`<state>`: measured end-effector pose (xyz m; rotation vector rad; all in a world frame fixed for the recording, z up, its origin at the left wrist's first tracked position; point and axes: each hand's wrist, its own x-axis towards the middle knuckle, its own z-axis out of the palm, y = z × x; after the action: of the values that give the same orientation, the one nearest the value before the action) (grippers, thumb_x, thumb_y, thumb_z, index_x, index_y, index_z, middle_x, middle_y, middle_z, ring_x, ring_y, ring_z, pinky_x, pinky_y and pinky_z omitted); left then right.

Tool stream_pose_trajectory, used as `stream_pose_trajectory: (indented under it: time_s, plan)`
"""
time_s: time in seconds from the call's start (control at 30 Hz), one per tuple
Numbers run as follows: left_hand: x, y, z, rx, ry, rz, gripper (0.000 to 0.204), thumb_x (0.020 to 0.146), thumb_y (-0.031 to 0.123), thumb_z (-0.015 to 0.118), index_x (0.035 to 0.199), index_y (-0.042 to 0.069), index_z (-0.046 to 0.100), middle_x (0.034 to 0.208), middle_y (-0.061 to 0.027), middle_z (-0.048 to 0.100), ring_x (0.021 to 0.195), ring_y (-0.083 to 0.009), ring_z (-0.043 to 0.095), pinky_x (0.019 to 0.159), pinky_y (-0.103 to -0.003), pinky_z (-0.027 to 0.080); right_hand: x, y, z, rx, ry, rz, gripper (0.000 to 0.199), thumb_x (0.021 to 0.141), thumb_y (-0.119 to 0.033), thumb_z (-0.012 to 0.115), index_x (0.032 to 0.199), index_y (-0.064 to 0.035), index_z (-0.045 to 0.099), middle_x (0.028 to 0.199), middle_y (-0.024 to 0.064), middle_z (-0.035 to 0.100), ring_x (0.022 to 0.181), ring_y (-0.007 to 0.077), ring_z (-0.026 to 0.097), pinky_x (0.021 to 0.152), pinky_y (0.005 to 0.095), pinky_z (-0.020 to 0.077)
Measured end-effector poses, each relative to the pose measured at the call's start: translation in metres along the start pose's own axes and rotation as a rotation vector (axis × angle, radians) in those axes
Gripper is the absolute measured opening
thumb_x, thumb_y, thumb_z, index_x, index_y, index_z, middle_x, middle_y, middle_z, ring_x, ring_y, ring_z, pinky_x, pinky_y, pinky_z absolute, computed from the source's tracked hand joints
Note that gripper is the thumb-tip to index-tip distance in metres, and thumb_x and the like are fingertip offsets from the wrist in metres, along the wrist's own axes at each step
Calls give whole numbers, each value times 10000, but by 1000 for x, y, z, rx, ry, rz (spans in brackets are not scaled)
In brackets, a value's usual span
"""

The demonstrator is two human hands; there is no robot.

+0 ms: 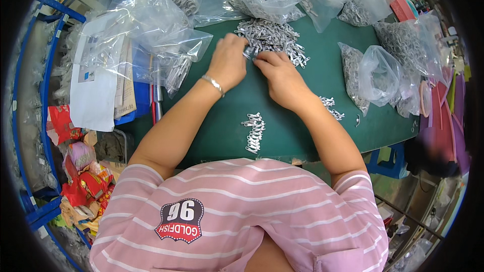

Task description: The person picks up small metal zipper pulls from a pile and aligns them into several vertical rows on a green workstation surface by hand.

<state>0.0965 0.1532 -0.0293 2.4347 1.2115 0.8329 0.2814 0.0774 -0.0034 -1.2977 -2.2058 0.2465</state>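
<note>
Both my hands are at the near edge of a heap of small silvery metal clasps (275,35) on the green table. My left hand (229,63), with a silver bracelet at the wrist, pinches one or more of them at the fingertips, slightly blurred. Beside it, my right hand (282,78) has its fingers curled in at the heap; what they hold, if anything, is hidden. Closer to my body lies a neat column of the same pieces (254,132). Another small group (331,108) sits partly behind my right forearm.
Clear bags of metal parts (267,0) stand behind the heap. More bags (375,73) crowd the right side, among them bags of metal rings. Papers (93,90) and a large plastic bag (146,30) cover the left. A blue shelf frame (43,95) rises beyond.
</note>
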Motion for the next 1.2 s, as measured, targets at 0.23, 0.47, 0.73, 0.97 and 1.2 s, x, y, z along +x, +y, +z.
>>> stream_pose_trajectory:
  time_s: [0.23,0.47,0.73,0.97,1.2]
  plan:
    - [-38,30,-10,-364,-120,-30,380,859,-104,620,1224,1,615,1118,-152,629,974,-288,649,905,-373,533,-33,-5,-15,170,-26,114,379,777,107,589,1126,13,703,1152,173,660,1053,377,609,933,423,506]
    - [-56,46,-19,-395,-137,20,366,888,-103,591,1231,18,633,1024,-119,669,902,-224,674,790,-318,559,-53,-20,-23,265,-18,166,365,779,118,611,1115,7,703,1124,154,659,1026,357,610,905,421,512]
    - [-56,59,-14,-256,-87,169,282,845,-11,716,1122,37,690,981,-124,641,903,-292,651,782,-369,529,-57,-20,-16,151,46,237,219,830,35,688,1038,-29,707,983,143,636,958,355,625,838,437,522]
    - [-63,52,-12,-265,-132,160,128,809,-37,721,909,25,672,953,-124,617,922,-319,632,799,-401,521,-57,-18,-20,117,101,257,210,835,71,682,1029,-11,687,940,144,641,925,345,626,793,412,524]
    - [-70,50,-22,-257,6,47,165,818,-53,701,959,20,655,957,-124,615,901,-321,627,787,-391,521,-61,-31,-24,99,-86,58,234,740,87,647,940,-27,695,1012,115,633,952,332,605,832,419,515]
